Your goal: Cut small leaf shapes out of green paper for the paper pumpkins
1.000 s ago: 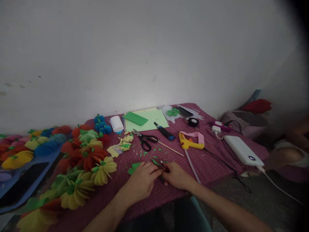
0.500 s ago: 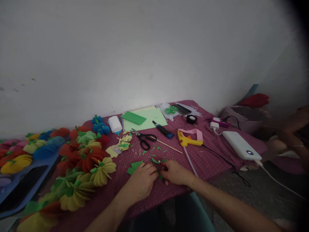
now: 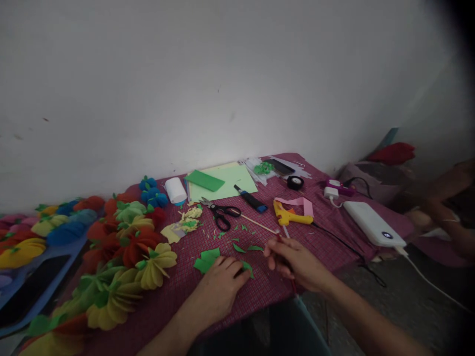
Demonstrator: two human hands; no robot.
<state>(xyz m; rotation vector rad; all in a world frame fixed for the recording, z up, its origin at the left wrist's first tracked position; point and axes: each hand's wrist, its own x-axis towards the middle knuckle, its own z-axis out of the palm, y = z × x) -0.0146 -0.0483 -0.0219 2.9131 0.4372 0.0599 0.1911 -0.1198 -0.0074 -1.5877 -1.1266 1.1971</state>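
Note:
My left hand (image 3: 218,291) lies palm down on the table, its fingers spread over folded green paper (image 3: 206,260). A curved green piece (image 3: 248,268) shows beside its thumb side. Raised above the cloth, my right hand (image 3: 297,259) is closed around a thin red pencil-like stick (image 3: 279,238) with a whitish end. Two leaf-shaped green cutouts, one of them this slim leaf (image 3: 255,248), lie between the hands. Beyond them are black-handled scissors (image 3: 221,213), a wooden stick (image 3: 260,224) and a blue-black utility knife (image 3: 252,200).
Paper pumpkins (image 3: 141,242) crowd the left side. A yellow glue gun (image 3: 289,215) with a cord lies right, near a white power bank (image 3: 371,225). Green sheets (image 3: 237,178), a white bottle (image 3: 175,191) and a black tape measure (image 3: 295,182) stand farther back. A person's arm shows far right.
My right hand has lifted away from the green paper toward the right, carrying the red stick. A green leaf cutout now shows where it was. My left hand has barely moved.

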